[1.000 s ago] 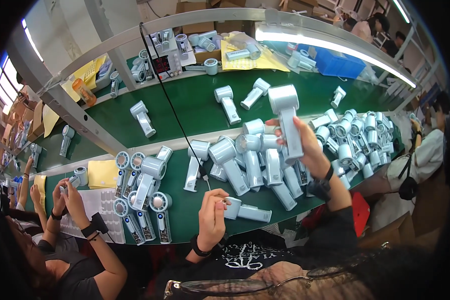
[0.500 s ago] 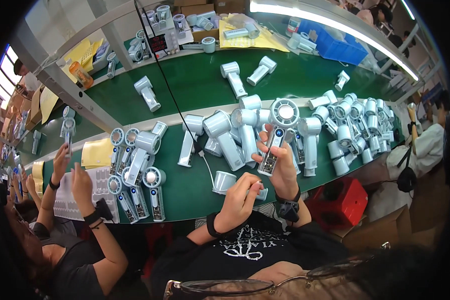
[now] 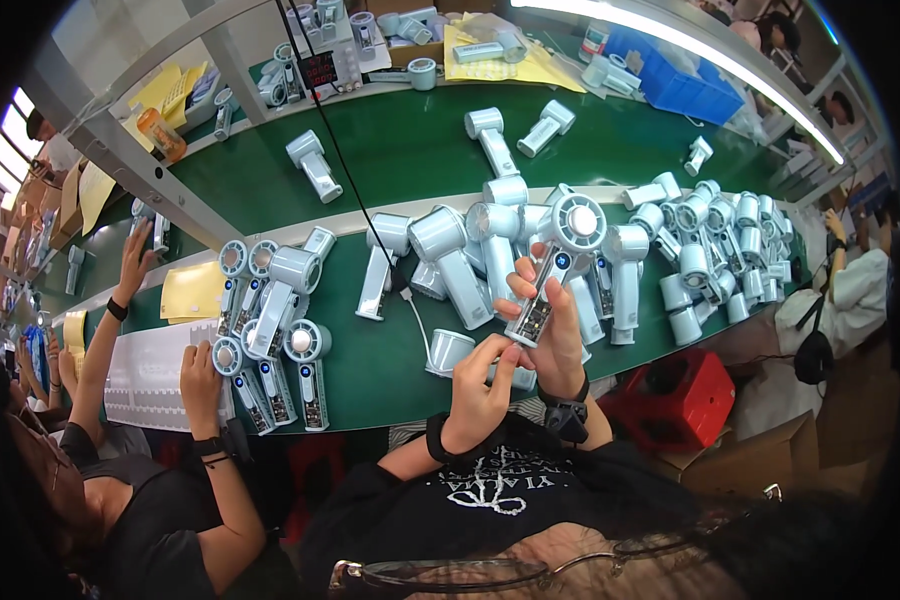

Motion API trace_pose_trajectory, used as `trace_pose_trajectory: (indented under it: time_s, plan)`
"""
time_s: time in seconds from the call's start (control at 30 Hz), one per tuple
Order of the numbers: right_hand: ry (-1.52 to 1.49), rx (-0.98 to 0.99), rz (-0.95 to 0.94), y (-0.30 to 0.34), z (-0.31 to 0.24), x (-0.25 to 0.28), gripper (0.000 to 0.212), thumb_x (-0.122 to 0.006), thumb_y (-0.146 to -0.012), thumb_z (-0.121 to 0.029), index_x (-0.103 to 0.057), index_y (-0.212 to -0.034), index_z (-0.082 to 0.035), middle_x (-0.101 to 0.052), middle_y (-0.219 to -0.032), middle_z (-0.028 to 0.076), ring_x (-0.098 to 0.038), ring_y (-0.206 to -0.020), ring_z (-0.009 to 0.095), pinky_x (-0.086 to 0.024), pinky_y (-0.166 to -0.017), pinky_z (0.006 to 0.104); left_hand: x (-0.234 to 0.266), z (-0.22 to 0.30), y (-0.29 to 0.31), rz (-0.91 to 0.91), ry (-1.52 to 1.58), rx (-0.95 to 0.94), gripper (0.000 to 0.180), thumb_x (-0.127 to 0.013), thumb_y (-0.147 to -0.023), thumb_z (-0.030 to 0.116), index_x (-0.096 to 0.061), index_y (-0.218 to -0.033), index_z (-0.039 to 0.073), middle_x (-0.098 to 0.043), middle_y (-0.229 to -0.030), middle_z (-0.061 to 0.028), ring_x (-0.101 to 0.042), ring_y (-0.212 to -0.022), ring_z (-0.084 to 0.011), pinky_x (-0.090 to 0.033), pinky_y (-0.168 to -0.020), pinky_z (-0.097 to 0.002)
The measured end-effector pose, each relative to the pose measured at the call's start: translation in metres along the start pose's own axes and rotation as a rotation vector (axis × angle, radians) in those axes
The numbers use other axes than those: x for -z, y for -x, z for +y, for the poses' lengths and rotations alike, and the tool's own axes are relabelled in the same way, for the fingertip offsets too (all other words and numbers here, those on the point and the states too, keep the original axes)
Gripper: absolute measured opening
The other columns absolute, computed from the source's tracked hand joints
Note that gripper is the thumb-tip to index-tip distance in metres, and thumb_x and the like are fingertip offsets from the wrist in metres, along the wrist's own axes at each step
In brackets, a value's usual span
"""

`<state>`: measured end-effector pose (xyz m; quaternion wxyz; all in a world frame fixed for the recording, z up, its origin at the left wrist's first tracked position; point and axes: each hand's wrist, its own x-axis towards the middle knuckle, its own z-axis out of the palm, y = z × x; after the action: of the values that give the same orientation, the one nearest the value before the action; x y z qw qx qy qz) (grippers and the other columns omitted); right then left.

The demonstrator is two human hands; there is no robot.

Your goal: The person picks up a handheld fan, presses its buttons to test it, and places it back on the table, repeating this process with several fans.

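My right hand [image 3: 560, 350] is wrapped round the handle of a pale blue handheld fan [image 3: 578, 222], held upright and a little tilted. Its handle faces me uncovered, with a circuit board and a blue round spot showing. At the handle's lower end, the fingers of my left hand [image 3: 478, 395] are pinched together, touching or almost touching it. Anything small between those fingertips is hidden. Behind my hands another fan [image 3: 452, 352] lies on the green table, partly covered by them. A white cable [image 3: 419, 322] hangs down beside it.
Several fans [image 3: 450, 255] lie just beyond my hands, with a large heap [image 3: 715, 235] to the right. More open-handled fans [image 3: 275, 340] lie left, near a co-worker's hand [image 3: 202, 385] and a white tray [image 3: 155, 375]. A red stool [image 3: 675, 400] stands right of me.
My left hand has come up to the lower end of the fan's handle. The co-worker's one hand has lowered to the fans at left; the other has reached farther away.
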<state>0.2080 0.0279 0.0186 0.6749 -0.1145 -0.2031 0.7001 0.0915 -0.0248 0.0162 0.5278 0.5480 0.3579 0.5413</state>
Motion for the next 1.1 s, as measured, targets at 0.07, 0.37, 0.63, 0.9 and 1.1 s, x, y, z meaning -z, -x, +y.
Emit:
trace_pose_trajectory:
  time_s: [0.07,0.37,0.63,0.9,1.1]
  plan:
    - [0.005,0.022,-0.017,0.000,0.001,-0.001,0.051,-0.063,-0.085,-0.014,-0.036,-0.128,-0.012,-0.043,-0.096,0.003,-0.047,-0.086,0.009,-0.046,-0.072,0.0300,0.000,-0.001,-0.001,0.004,-0.006,0.014,0.017,-0.049,-0.095,0.005,-0.057,-0.083,-0.005,-0.062,-0.075,-0.0096,-0.061,-0.069,-0.0174,-0.047,-0.064,-0.0283]
    - [0.410,0.231,-0.200,0.005,-0.003,0.000,0.057,-0.071,-0.079,-0.008,-0.035,-0.124,-0.013,-0.045,-0.097,0.003,-0.051,-0.091,0.012,-0.046,-0.076,0.0325,0.019,-0.002,-0.007,-0.133,-0.047,0.159,0.018,-0.050,-0.095,0.007,-0.057,-0.083,-0.004,-0.063,-0.084,-0.0108,-0.061,-0.076,-0.0174,-0.046,-0.068,-0.0261]
    - [1.797,0.202,-1.158,-0.120,-0.109,-0.031,0.050,-0.078,-0.074,-0.026,-0.055,-0.116,-0.010,-0.053,-0.115,0.013,-0.054,-0.106,0.030,-0.042,-0.094,0.0406,0.055,-0.011,-0.019,-0.065,0.115,-0.229,0.024,-0.046,-0.097,0.013,-0.057,-0.082,-0.003,-0.052,-0.126,-0.0214,-0.055,-0.102,-0.0195,-0.045,-0.080,-0.0287]
    - [2.247,-0.639,-0.125,-0.295,-0.116,0.098,0.072,-0.071,-0.077,-0.037,-0.028,-0.127,-0.006,-0.060,-0.095,0.026,-0.063,-0.077,0.041,-0.051,-0.072,0.0477,0.078,-0.032,-0.017,0.104,0.135,-0.069,0.033,-0.048,-0.098,0.023,-0.056,-0.086,-0.007,-0.048,-0.129,-0.0229,-0.060,-0.103,-0.0281,-0.046,-0.091,-0.0369]
    - [2.398,-0.057,-0.283,-0.254,-0.187,0.077,0.059,-0.071,-0.074,-0.022,-0.031,-0.114,-0.004,-0.059,-0.089,0.028,-0.061,-0.080,0.044,-0.048,-0.071,0.0477,0.081,-0.023,-0.022,0.109,0.189,0.004,0.038,-0.046,-0.098,0.023,-0.053,-0.106,-0.014,-0.047,-0.129,-0.0233,-0.060,-0.105,-0.0333,-0.047,-0.093,-0.0406]
